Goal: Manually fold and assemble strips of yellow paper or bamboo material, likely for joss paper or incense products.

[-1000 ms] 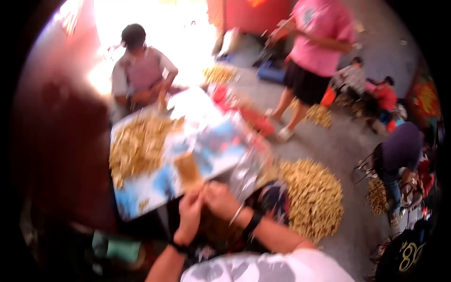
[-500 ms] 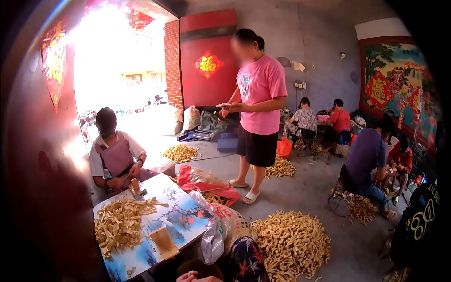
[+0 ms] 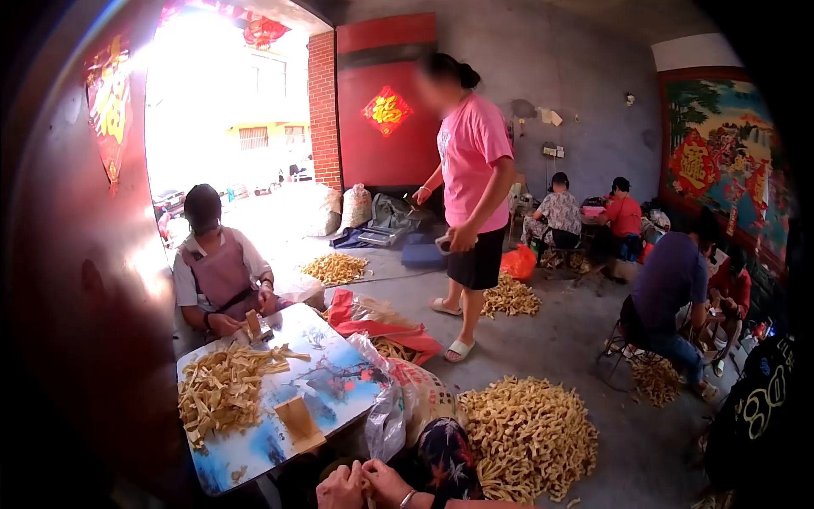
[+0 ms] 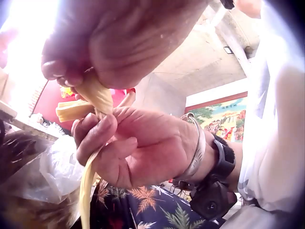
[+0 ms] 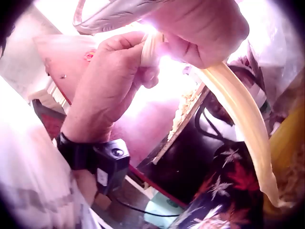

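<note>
At the bottom of the head view my left hand point(image 3: 339, 488) and right hand point(image 3: 388, 485) meet over my lap. Both pinch one pale yellow, flat, pliable strip point(image 4: 97, 95), folded or twisted between the fingertips. In the left wrist view, the left hand point(image 4: 138, 43) grips it from above, while the right hand point(image 4: 152, 145), wearing a bracelet, holds it from below. A long tail of the strip point(image 5: 243, 114) hangs from the right hand in the right wrist view. Some of the fold is hidden behind fingers.
Loose strips point(image 3: 222, 392) and a small wooden stand point(image 3: 298, 424) are on the painted table point(image 3: 326, 356) at left. A plastic bag point(image 3: 386, 424) hangs by its edge. Knotted pieces are heaped point(image 3: 530, 437) on the floor at right. A person in pink point(image 3: 475, 161) stands beyond.
The head view has tilted up from the table, so my hands sit lower in frame; they have risen slightly since half a second ago. The person in pink has lowered the phone.
</note>
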The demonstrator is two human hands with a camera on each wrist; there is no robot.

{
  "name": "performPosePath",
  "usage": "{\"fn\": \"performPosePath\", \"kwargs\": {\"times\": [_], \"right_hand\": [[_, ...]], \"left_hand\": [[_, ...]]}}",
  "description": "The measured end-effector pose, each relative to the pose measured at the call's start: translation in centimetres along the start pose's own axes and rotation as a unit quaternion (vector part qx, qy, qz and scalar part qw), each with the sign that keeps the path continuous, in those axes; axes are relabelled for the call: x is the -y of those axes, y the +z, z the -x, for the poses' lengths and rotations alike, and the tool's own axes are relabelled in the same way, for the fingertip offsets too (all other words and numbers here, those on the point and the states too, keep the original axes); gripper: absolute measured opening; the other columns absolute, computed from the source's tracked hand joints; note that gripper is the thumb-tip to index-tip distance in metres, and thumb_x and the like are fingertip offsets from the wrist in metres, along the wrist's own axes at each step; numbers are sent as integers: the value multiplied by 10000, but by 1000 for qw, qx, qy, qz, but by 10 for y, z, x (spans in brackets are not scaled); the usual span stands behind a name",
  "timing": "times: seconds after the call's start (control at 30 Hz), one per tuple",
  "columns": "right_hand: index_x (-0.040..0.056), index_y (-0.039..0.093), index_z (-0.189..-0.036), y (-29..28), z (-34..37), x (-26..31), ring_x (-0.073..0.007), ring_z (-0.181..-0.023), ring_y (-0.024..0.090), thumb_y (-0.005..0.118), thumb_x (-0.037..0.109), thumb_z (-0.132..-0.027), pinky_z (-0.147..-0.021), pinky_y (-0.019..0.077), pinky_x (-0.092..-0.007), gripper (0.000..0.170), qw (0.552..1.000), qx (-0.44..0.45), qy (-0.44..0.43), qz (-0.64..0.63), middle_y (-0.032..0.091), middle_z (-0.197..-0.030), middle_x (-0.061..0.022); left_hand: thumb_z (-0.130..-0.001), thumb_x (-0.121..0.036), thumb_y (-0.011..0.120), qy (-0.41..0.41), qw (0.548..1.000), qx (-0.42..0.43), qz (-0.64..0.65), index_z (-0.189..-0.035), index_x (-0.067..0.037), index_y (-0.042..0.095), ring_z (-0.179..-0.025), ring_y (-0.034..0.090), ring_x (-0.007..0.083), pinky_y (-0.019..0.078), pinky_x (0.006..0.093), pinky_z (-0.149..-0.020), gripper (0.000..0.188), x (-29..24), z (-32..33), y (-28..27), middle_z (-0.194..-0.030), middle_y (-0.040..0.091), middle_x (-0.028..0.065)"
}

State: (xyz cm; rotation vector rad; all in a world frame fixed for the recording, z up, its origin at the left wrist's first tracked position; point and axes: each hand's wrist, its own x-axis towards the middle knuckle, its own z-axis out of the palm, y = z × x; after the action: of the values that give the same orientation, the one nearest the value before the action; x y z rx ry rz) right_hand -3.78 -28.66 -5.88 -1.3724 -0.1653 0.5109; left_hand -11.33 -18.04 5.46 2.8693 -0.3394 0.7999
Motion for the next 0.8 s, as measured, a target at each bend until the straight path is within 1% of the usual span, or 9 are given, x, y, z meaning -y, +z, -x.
{"fn": "performPosePath", "kwargs": {"times": [0.07,0.17,0.33,0.43,0.53,0.63,0.73,0.77,0.8], "right_hand": [[63,604,-1025,7,0,9,-76,-683,572,533,288,-1014,-520,471,-232,236,997,-7,-78,17,612,-797,-3],[45,613,-1003,0,27,56,-65,-721,571,570,265,-997,-617,471,-226,224,994,71,-55,68,615,-804,8],[45,630,-1056,-11,16,40,-73,-774,598,537,326,-1010,-693,485,-241,299,950,54,-203,230,643,-894,17],[63,628,-1103,-21,6,22,-81,-844,618,532,303,-1014,-749,498,-234,273,974,193,66,-100,652,-955,20],[79,584,-1193,-11,28,52,-81,-875,616,516,271,-1024,-796,502,-207,264,943,235,150,-184,648,-1004,43],[65,585,-1169,-5,31,73,-98,-801,654,490,272,-1034,-689,550,-242,265,992,123,3,40,661,-961,-20],[49,573,-1085,0,34,54,-207,-724,687,531,254,-1008,-596,547,-326,223,961,40,-163,218,668,-848,-129],[46,569,-1062,1,36,58,-238,-721,685,543,242,-1000,-593,540,-336,207,942,35,-205,264,663,-824,-146],[44,565,-1038,2,37,65,-269,-718,684,555,231,-992,-590,533,-347,193,918,32,-247,309,658,-799,-162]], "left_hand": [[-755,-120,673,-40,999,-8,27,-852,-71,625,-692,639,296,505,385,-558,119,0,1,4,-804,579,101],[-773,-91,656,-114,992,51,19,-812,-56,617,-742,641,331,512,409,-595,65,8,5,12,-823,585,124],[-802,-2,588,-141,959,-11,244,-892,-18,640,-763,614,375,509,421,-659,105,3,1,3,-848,574,167],[-801,38,558,-136,940,-42,309,-916,-2,639,-766,616,354,508,402,-664,147,2,5,4,-858,575,171],[-800,68,549,-151,937,-73,308,-938,5,633,-758,628,326,516,377,-665,173,7,12,9,-865,586,165],[-821,52,615,-220,911,-74,340,-1017,-9,617,-665,638,236,511,311,-617,206,12,18,14,-801,626,142],[-836,31,644,-320,758,-27,567,-1018,-10,614,-618,608,170,496,286,-589,189,8,25,17,-733,617,127],[-890,-10,637,-313,783,-47,535,-959,14,628,-719,625,139,507,261,-643,74,4,30,20,-736,624,36],[-879,-5,638,-282,826,-69,483,-935,14,631,-707,628,164,503,278,-635,60,6,30,20,-730,620,60]]}}
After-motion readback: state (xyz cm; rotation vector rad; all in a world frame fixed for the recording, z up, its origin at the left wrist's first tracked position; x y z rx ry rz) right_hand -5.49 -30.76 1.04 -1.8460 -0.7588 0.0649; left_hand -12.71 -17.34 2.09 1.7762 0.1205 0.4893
